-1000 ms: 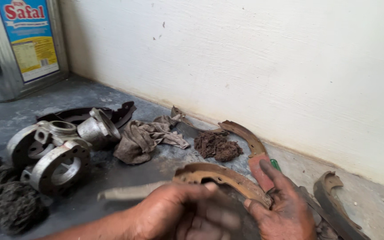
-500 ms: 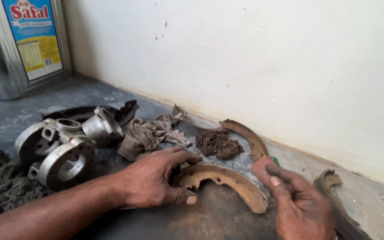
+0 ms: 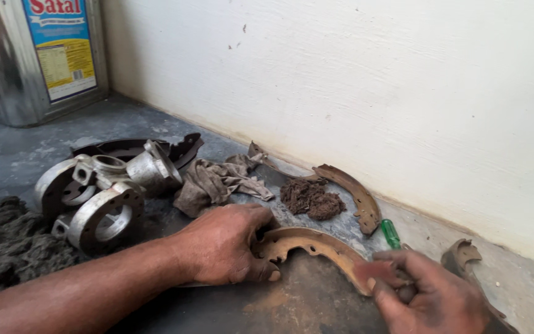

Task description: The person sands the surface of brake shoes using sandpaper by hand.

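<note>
Rusty brake shoe [image 3: 316, 244] lies curved on the dark floor [image 3: 20, 154], just in front of a clump of brown debris [image 3: 311, 199]. The left hand [image 3: 227, 244] presses down on the shoe's left end, fingers curled over its edge. The right hand [image 3: 431, 294] pinches a small reddish abrasive piece [image 3: 372, 270] against the shoe's right end, fingers bent and closed on it. Behind the debris rests a second brake shoe [image 3: 353, 188]; a green-handled screwdriver [image 3: 390, 234] lies to the debris's right. Left of the debris sit a dirty rag [image 3: 214, 182] and grey metal castings [image 3: 103, 192].
</note>
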